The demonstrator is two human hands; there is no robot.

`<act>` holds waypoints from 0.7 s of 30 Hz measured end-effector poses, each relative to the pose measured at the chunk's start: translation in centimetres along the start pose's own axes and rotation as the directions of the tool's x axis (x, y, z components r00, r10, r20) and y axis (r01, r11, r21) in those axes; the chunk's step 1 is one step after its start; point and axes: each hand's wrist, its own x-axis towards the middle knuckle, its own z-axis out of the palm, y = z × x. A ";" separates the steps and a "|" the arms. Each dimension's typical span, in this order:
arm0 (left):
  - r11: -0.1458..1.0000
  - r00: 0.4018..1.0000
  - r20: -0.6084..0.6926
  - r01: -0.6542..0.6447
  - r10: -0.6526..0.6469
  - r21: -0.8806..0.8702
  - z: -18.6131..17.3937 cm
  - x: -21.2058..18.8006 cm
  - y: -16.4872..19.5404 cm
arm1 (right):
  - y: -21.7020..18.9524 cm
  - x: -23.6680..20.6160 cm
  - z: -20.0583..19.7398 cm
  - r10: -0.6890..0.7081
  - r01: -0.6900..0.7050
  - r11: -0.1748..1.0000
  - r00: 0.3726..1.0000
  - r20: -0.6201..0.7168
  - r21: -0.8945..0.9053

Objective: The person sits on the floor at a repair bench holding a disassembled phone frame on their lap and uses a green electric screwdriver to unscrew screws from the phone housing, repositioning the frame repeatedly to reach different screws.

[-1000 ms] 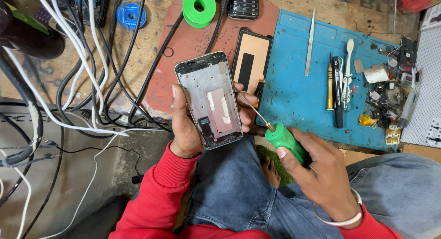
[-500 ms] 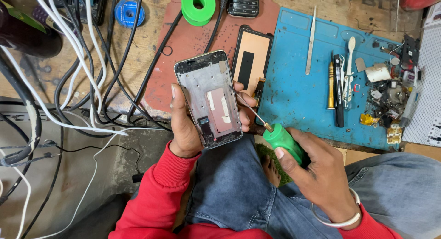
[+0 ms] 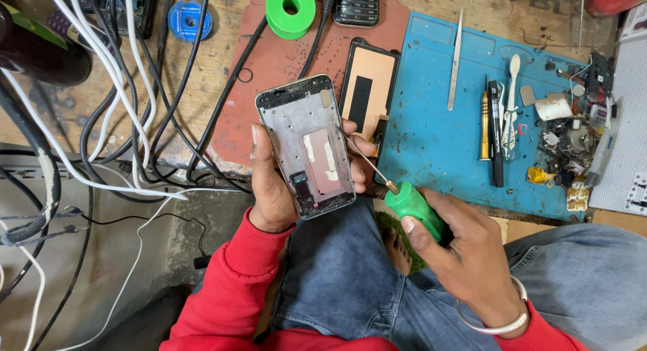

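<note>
From the head camera, the left hand point(image 3: 269, 189) is gripping a phone frame point(image 3: 306, 145) by its long edges, thumb on one side and fingers wrapping the other, holding it open-side up above the lap, just in front of the desk point(image 3: 202, 74) edge. It is looking light, thin and stiff, but I would judge it fragile inside, with a small dark part and tape strips exposed, so the edges are the safe place to hold. The right hand point(image 3: 465, 256) is closing around the green handle of a screwdriver point(image 3: 404, 199), its thin shaft angling up toward the frame's right edge; the tip is slipping behind the left fingers, so I cannot tell whether it is touching. A screen panel point(image 3: 367, 91) is lying on the desk beside a blue mat point(image 3: 431, 135), whose small parts at the far right are too jumbled to make out.
</note>
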 end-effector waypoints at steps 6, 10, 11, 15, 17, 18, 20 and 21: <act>0.999 1.000 -0.003 0.000 0.000 -0.040 0.0 -0.1 -0.1 | -0.2 0.0 0.0 0.078 -0.077 0.996 0.997 0.000 -0.034; 1.000 1.000 -0.006 -0.002 0.002 -0.016 0.1 0.0 0.0 | -0.1 0.0 0.2 0.058 -0.058 0.998 0.998 0.000 -0.002; 1.000 1.000 -0.009 -0.013 0.013 -0.003 0.1 0.0 0.0 | -0.1 0.0 0.3 0.084 -0.084 0.996 0.996 0.003 -0.009; 1.000 1.000 -0.009 -0.015 0.015 0.002 0.1 0.1 -0.1 | -0.1 -0.1 0.7 0.092 -0.092 0.996 0.996 0.010 -0.012; 0.999 1.000 -0.021 -0.020 0.021 0.032 0.2 0.0 0.0 | -0.1 -0.2 0.9 0.055 -0.055 0.998 0.998 -0.002 -0.005; 0.999 0.999 -0.029 -0.022 0.024 0.047 0.2 0.0 0.0 | -0.1 -0.2 1.0 0.037 -0.037 0.999 0.999 -0.007 -0.001; 1.000 0.999 -0.042 -0.014 0.014 0.011 0.2 0.0 -0.1 | 0.0 -0.3 1.2 0.048 -0.048 0.999 0.999 -0.011 0.008; 1.000 0.999 -0.048 -0.009 0.009 -0.007 0.2 0.0 -0.1 | 0.0 -0.3 1.3 0.054 -0.054 0.998 0.998 -0.015 0.012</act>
